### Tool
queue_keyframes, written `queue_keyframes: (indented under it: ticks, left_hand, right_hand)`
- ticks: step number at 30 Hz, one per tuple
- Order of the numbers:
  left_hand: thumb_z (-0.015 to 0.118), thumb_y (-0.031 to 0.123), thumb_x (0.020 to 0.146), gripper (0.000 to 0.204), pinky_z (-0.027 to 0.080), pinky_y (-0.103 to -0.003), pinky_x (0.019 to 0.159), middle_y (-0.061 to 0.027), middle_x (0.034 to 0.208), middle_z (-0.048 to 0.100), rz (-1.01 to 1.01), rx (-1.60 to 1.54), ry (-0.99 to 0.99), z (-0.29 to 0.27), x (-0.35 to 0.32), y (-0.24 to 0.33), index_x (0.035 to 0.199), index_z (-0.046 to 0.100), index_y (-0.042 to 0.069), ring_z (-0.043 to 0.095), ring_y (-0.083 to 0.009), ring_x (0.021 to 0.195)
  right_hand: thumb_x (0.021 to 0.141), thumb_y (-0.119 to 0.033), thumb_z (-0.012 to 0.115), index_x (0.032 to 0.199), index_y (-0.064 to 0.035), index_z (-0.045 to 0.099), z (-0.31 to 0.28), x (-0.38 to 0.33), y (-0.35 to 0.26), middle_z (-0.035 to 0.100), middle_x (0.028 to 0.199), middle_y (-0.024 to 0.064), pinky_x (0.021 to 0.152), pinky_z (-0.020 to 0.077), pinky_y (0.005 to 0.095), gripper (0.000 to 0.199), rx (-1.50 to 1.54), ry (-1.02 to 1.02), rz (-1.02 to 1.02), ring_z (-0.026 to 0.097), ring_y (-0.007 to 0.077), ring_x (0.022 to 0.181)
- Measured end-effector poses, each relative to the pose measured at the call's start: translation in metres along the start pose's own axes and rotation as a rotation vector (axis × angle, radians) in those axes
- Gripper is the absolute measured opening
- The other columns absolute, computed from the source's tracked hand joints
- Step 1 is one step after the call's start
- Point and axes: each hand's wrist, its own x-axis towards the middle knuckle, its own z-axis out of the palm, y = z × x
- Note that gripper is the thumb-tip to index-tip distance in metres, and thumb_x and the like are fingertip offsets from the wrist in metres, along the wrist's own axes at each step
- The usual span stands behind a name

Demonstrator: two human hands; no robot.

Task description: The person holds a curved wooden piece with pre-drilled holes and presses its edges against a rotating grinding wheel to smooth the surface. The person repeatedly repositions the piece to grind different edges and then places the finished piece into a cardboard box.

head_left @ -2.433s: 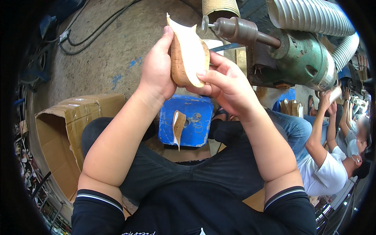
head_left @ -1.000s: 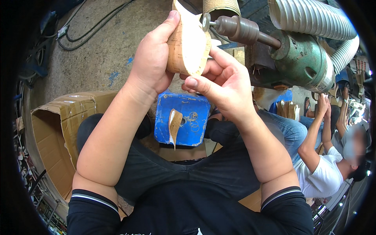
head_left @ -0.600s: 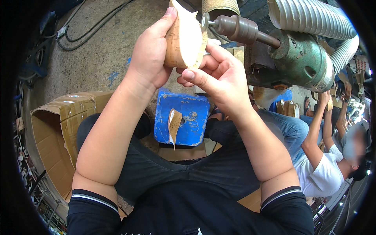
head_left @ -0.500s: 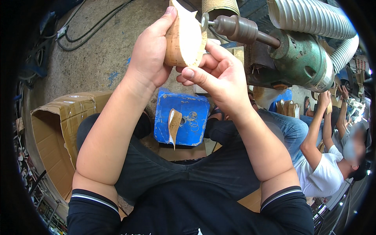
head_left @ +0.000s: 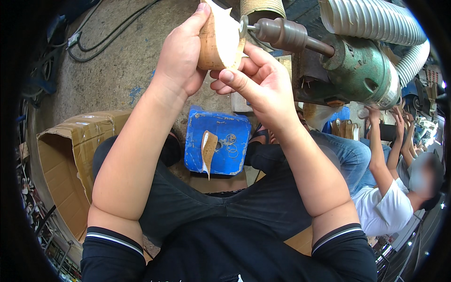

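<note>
A: Where is the wooden piece (head_left: 218, 40)?
B: Between the left hand (head_left: 181, 58) and the right hand (head_left: 260, 82), touching the small wheel (head_left: 243, 27) of the motor (head_left: 361, 70) at its right.

A: And below?
B: A box (head_left: 221, 141) between the knees, a thin strip (head_left: 208, 150) on it. The carton (head_left: 66, 160) stands left.

concrete floor (head_left: 117, 70), cardboard box (head_left: 66, 155), black cables (head_left: 98, 37)

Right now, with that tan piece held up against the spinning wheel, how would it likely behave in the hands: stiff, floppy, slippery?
The tan piece looks stiff: its pale edge holds a sharp peak without drooping. It is probably light, since the left hand and right hand steady it aloft with fingertips. Its thin tip may chip easily against the small grinding wheel.
</note>
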Motion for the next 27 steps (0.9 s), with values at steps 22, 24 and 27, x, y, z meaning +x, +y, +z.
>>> queue_keyframes:
  ticks: [22, 24, 27]
  left_hand:
    - [0.045, 0.042, 0.117, 0.044, 0.057, -0.031, 0.061, -0.0066, 0.084, 0.068, 0.061, -0.1, -0.017, 0.017, 0.014, 0.007, 0.102, 0.064, 0.006, 0.067, -0.0171, 0.066]
    - [0.045, 0.043, 0.117, 0.046, 0.055, -0.03, 0.059, -0.006, 0.081, 0.068, 0.101, -0.082, 0.008, 0.021, 0.015, 0.006, 0.099, 0.065, 0.005, 0.066, -0.0163, 0.064]
    - [0.046, 0.042, 0.116, 0.047, 0.055, -0.029, 0.058, -0.0054, 0.08, 0.068, 0.16, -0.051, 0.052, 0.025, 0.016, 0.005, 0.096, 0.067, 0.005, 0.066, -0.0153, 0.063]
  right_hand:
    - [0.107, -0.019, 0.07, 0.14, 0.0057, 0.058, -0.008, 0.013, 0.006, 0.077, 0.113, 0.0153, 0.085, 0.0629, 0.0292, 0.043, -0.075, 0.013, -0.066, 0.077, 0.0184, 0.096]
    - [0.108, -0.02, 0.07, 0.14, 0.0054, 0.058, -0.008, 0.014, 0.008, 0.077, 0.113, 0.0152, 0.085, 0.0629, 0.0289, 0.043, -0.058, 0.018, -0.069, 0.078, 0.0186, 0.096]
    - [0.108, -0.021, 0.069, 0.14, 0.0051, 0.058, -0.007, 0.015, 0.011, 0.077, 0.114, 0.0155, 0.085, 0.0631, 0.0288, 0.043, -0.018, 0.035, -0.067, 0.078, 0.0191, 0.097]
